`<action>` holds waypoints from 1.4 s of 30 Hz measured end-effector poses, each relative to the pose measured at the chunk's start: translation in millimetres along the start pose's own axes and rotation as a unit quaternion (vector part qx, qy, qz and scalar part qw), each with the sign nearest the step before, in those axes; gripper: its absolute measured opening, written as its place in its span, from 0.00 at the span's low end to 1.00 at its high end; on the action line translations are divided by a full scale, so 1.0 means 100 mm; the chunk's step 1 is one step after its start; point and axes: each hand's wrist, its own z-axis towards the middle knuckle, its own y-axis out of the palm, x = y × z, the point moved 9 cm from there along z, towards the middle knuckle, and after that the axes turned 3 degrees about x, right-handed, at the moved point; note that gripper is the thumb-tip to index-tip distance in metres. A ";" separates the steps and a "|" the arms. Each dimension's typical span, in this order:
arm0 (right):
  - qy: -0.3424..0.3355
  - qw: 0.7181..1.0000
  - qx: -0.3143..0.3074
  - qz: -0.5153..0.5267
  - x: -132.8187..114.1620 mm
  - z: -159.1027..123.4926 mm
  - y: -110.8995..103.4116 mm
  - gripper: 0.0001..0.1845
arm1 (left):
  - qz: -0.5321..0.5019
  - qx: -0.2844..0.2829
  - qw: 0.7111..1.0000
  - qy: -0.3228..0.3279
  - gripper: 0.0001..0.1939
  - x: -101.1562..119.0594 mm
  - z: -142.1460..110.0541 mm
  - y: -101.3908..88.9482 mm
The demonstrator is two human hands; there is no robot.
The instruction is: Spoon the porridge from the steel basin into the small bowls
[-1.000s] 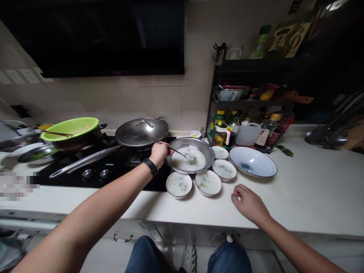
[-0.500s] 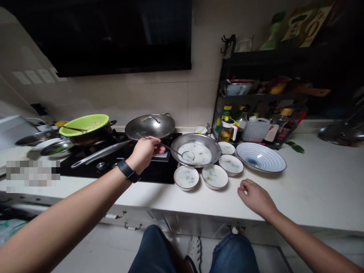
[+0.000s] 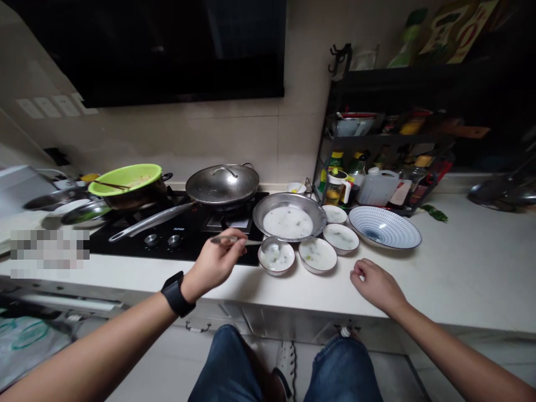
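Note:
My left hand [image 3: 220, 258] is closed around the handle of a metal ladle [image 3: 252, 242]. The ladle's head is tilted over the front left bowl [image 3: 277, 271], which holds white soup with green bits. Behind that bowl stands a wide metal basin [image 3: 260, 215] of the same white liquid. Several small bowls of soup, among them the front right bowl [image 3: 318, 269] and one beside it [image 3: 341, 249], curve round the basin's right side. My right hand [image 3: 377, 283] rests at the counter's front, fingers curled, right of the bowls; whether anything is inside it is hidden.
A patterned blue-and-white bowl [image 3: 396, 224] sits right of the small bowls. On the black stove [image 3: 196, 242] are a lidded wok [image 3: 221, 187] with a long handle [image 3: 146, 224] and a green basin [image 3: 146, 173] with chopsticks. A rack [image 3: 387, 142] of bottles stands behind.
My left hand has brought the ladle out of the metal basin, toward me, to the front left bowl. My right hand stays in nearly the same place.

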 end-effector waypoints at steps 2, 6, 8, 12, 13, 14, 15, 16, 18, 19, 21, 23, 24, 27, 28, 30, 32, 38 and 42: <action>0.001 1.000 -0.003 0.001 0.01 0.00 0.01 0.10 | 0.029 -0.113 0.991 0.066 0.08 0.18 -0.16 0.15; 0.001 1.000 0.002 0.005 0.01 0.00 0.01 0.10 | 0.026 -0.218 0.971 0.098 0.13 0.31 -0.34 0.28; 0.002 1.000 0.002 0.008 0.02 0.00 0.01 0.10 | 0.019 -0.158 0.982 0.099 0.12 0.30 -0.22 0.24; 0.004 1.000 -0.001 0.005 0.03 0.00 0.02 0.10 | 0.050 0.032 0.989 0.138 0.09 0.20 0.31 0.21; 0.002 1.000 -0.001 0.004 0.03 0.00 0.03 0.10 | 0.067 0.049 0.987 0.137 0.09 0.14 0.47 0.29; -0.001 1.000 0.001 0.002 0.02 0.00 0.03 0.10 | 0.085 0.051 0.987 0.127 0.08 0.07 0.64 0.41; -0.004 1.000 0.004 0.000 0.02 0.00 0.03 0.10 | 0.099 0.054 0.987 0.111 0.09 0.00 0.81 0.52; -0.007 1.000 0.007 -0.002 0.02 -0.01 0.03 0.10 | 0.109 0.054 0.988 0.092 0.09 -0.08 0.97 0.64; -0.011 1.000 0.015 -0.003 0.02 -0.01 0.03 0.10 | 0.112 0.044 0.991 0.051 0.08 -0.24 1.23 0.88; -0.012 1.000 0.018 -0.003 0.02 -0.01 0.03 0.10 | 0.112 0.035 0.992 0.037 0.07 -0.30 1.32 0.99; -0.012 1.000 0.021 -0.003 0.02 -0.01 0.03 0.10 | 0.102 0.030 0.994 0.007 0.07 -0.42 1.43 1.16; -0.012 1.000 0.023 -0.004 0.02 -0.01 0.03 0.10 | 0.063 0.024 0.997 -0.030 0.06 -0.54 1.47 1.29; -0.012 1.000 0.023 -0.004 0.02 -0.01 0.03 0.10 | 0.024 0.028 0.997 -0.062 0.06 -0.62 1.47 1.33; -0.010 1.000 0.020 -0.002 0.02 -0.01 0.02 0.09 | -0.110 0.074 0.973 -0.187 0.06 -0.86 1.41 1.37; -0.008 1.000 0.019 -0.001 0.02 -0.01 0.02 0.09 | -0.141 0.091 0.960 -0.222 0.06 -0.91 1.38 1.38; -0.005 1.000 0.019 0.002 0.02 -0.02 0.01 0.09 | -0.172 0.115 0.943 -0.262 0.07 -0.97 1.32 1.37; -0.005 1.000 0.020 0.004 0.02 -0.02 0.01 0.09 | -0.186 0.126 0.933 -0.282 0.08 -0.97 1.29 1.35; -0.011 1.000 0.017 0.005 0.02 -0.01 0.03 0.09 | -0.225 0.135 0.920 -0.291 0.08 -0.87 1.26 1.23; -0.012 1.000 0.014 0.003 0.02 -0.01 0.04 0.10 | -0.234 0.137 0.920 -0.282 0.08 -0.72 1.27 1.07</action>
